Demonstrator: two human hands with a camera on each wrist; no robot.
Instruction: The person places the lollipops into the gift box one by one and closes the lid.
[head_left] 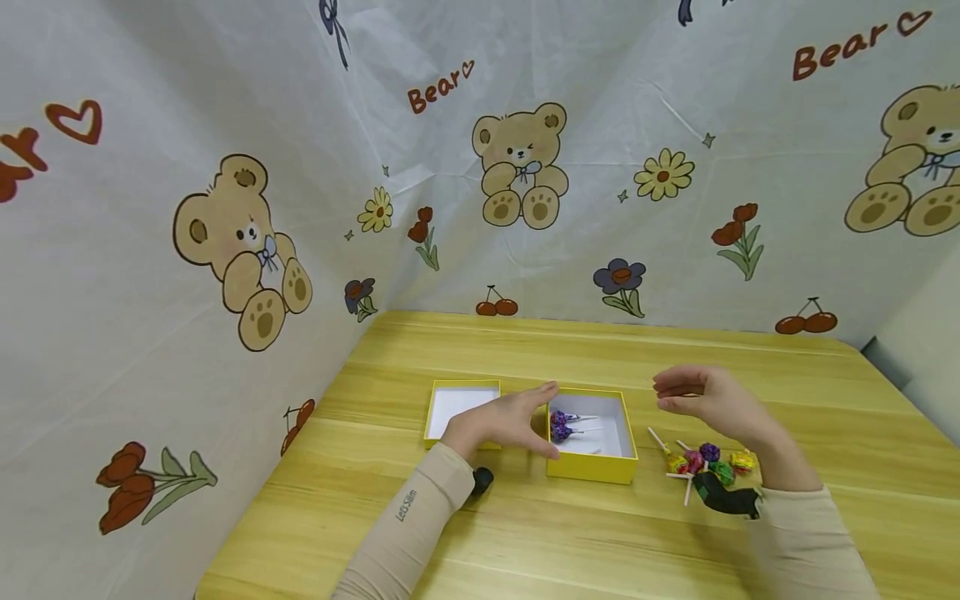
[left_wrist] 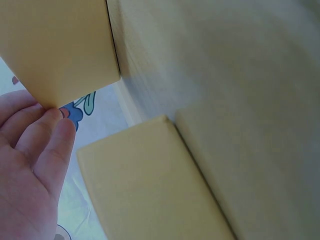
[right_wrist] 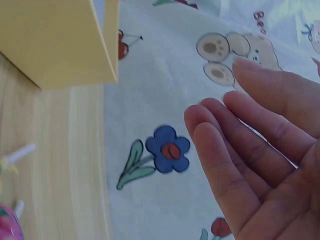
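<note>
An uncovered yellow box [head_left: 592, 468] with a white inside stands on the table. Purple-wrapped lollipops [head_left: 561, 425] lie in its left part, sticks pointing right. My left hand [head_left: 513, 418] grips the left end of the box, thumb at the front corner and fingers at the back; in the left wrist view the fingertips [left_wrist: 52, 116] meet the box edge. To the right of the box, my right hand [head_left: 708, 400] is raised with fingers gently bent and nothing between them. Below that hand lies a pile of colourful lollipops [head_left: 693, 460], partly hidden by the wrist.
The shallow yellow lid [head_left: 453, 400], white inside, lies left of the box, partly behind my left hand. A wooden table [head_left: 525, 533] carries everything. A bear-print cloth [head_left: 600, 100] hangs behind and along the left side.
</note>
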